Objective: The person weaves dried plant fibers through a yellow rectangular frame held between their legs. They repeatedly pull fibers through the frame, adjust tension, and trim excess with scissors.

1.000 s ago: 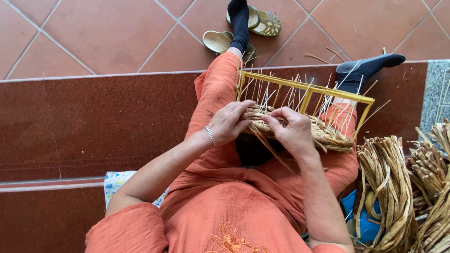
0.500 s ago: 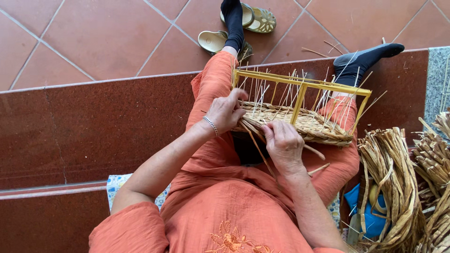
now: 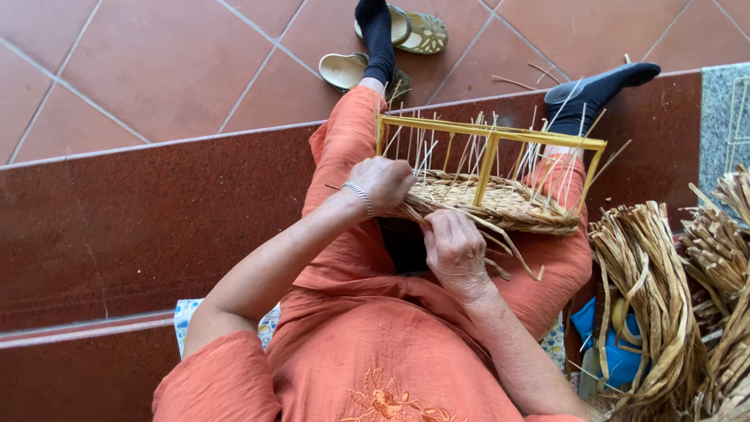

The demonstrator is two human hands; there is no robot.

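Note:
A half-woven straw basket (image 3: 500, 202) on a yellow wire frame (image 3: 491, 134) rests across my lap, thin upright stakes poking out of it. My left hand (image 3: 384, 184) grips the basket's left end, fingers curled over the woven rim, a bracelet on the wrist. My right hand (image 3: 455, 248) sits at the near side of the basket, fingers closed on loose straw strands (image 3: 512, 244) that trail toward the right. I sit on a dark red stone step in an orange outfit and dark socks.
Bundles of dried straw (image 3: 652, 297) lie to my right, with a blue object (image 3: 617, 344) beneath them. Two sandals (image 3: 391, 48) lie on the terracotta tile floor (image 3: 156, 62) below the step. A patterned cushion (image 3: 187, 312) is under me.
My right hand has dropped from the basket's rim toward me, pulling straw strands down. My left hand has stayed at the left end of the basket.

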